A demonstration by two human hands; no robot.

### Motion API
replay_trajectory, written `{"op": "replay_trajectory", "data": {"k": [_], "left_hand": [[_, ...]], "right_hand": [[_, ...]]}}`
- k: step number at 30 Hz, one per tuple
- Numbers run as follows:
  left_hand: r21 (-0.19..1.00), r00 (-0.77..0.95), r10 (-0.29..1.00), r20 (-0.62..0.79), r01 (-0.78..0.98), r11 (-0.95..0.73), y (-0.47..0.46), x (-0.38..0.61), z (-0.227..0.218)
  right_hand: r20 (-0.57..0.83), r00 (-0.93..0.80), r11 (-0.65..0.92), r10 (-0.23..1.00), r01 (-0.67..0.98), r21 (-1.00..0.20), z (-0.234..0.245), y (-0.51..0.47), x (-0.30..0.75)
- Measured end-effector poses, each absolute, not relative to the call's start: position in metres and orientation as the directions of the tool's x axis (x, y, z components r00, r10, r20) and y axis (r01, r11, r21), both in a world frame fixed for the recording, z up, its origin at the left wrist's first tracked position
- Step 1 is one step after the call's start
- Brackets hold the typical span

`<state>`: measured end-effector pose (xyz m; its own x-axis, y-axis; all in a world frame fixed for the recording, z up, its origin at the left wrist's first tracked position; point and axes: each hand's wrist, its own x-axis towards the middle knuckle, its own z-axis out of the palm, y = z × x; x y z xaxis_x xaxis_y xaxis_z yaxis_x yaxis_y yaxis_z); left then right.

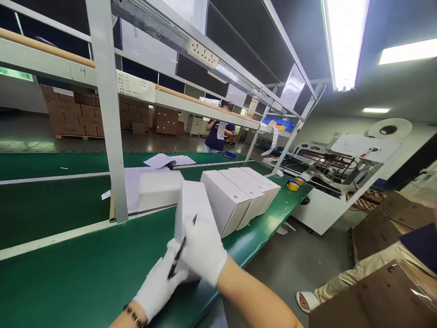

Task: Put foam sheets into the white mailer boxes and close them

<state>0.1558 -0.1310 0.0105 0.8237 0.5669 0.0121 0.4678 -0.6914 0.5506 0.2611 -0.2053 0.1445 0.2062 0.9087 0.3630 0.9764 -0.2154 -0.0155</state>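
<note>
White-gloved, the left hand (162, 278) and right hand (203, 248) met over the near end of the closest white carton (196, 196), which stood on the green bench (85, 269) beside a row of white cartons (239, 193). Fingers appeared partly curled; a black pen (177, 258) lay between them, its holder undeterminable. Step in hand, as judged: pen work at the carton. The next move called for a settled pen grip and a steadied carton.

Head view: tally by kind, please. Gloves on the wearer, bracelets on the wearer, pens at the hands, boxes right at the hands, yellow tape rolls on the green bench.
White gloves: 2
Bracelet: 1
Black pen: 1
White box: 1
Yellow tape rolls: 2
Total: 7
</note>
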Motion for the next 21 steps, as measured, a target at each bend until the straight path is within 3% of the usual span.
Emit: {"op": "replay_trajectory", "data": {"k": [2,5,8,11,13,16,18,21], "left_hand": [[0.502,0.855,0.501,-0.132,0.494,-0.710,-0.131,0.175,0.018],[0.398,0.870,0.380,-0.315,0.484,-0.779,-0.129,0.182,0.024],[0.358,0.871,0.370,-0.324,0.475,-0.804,-0.118,0.159,0.022],[0.324,0.828,0.476,-0.297,0.556,-0.765,-0.095,0.120,0.012],[0.309,0.791,0.548,-0.272,0.612,-0.728,-0.078,0.094,0.002],[0.295,0.746,0.624,-0.232,0.665,-0.686,-0.059,0.068,-0.012],[0.295,0.725,0.660,-0.197,0.686,-0.665,-0.052,0.061,-0.017],[0.362,0.722,0.679,-0.133,0.673,-0.645,-0.048,0.058,-0.018]], "right_hand": [[0.352,0.359,-0.388,0.864,0.921,0.012,0.152,-0.196,0.301],[0.312,0.439,-0.478,0.843,0.877,0.056,0.156,-0.187,0.352],[0.316,0.451,-0.493,0.835,0.868,0.064,0.155,-0.186,0.373],[0.389,0.455,-0.502,0.801,0.865,0.021,0.155,-0.188,0.363],[0.496,0.427,-0.448,0.756,0.890,-0.084,0.151,-0.185,0.344],[0.607,0.288,-0.169,0.741,0.954,-0.246,0.136,-0.164,0.310],[0.568,0.199,-0.035,0.798,0.957,-0.287,0.125,-0.132,0.294],[0.386,0.229,-0.122,0.894,0.952,-0.282,0.116,-0.068,0.291]]}}
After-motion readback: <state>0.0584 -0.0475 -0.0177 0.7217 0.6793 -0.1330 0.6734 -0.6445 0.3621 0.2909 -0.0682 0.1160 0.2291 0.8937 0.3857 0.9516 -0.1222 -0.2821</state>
